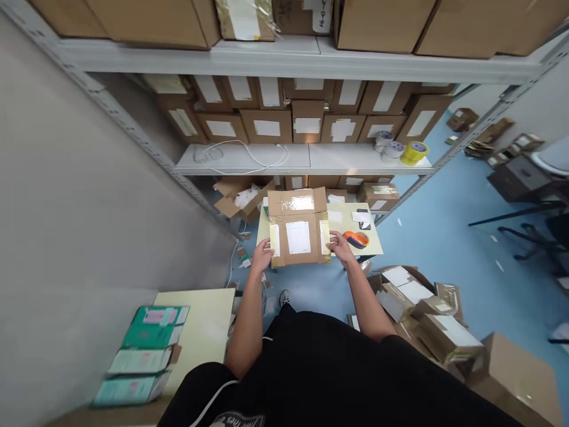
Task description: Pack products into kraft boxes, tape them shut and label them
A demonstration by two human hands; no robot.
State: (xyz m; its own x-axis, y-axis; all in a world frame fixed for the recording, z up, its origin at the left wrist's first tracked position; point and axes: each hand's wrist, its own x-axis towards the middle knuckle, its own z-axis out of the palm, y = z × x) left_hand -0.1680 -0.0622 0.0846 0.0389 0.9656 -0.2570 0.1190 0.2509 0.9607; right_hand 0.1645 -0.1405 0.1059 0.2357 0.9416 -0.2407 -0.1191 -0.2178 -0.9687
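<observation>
A flattened brown cardboard box with white labels and shiny tape along its top flap is held up in front of me. My left hand grips its lower left edge, thumb on the near face. On the opposite edge, my right hand pinches the cardboard between thumb and fingers. Behind the box stands a small pale yellow table. An orange tape dispenser lies on it, close to my right hand. Farther back on that table is a dark phone, partly under a white slip.
A metal shelf full of labelled boxes rises ahead. Tape rolls and a white cable lie on its middle level. An open carton stands below. Cardboard boxes pile up on the right; green flattened packages lie at left.
</observation>
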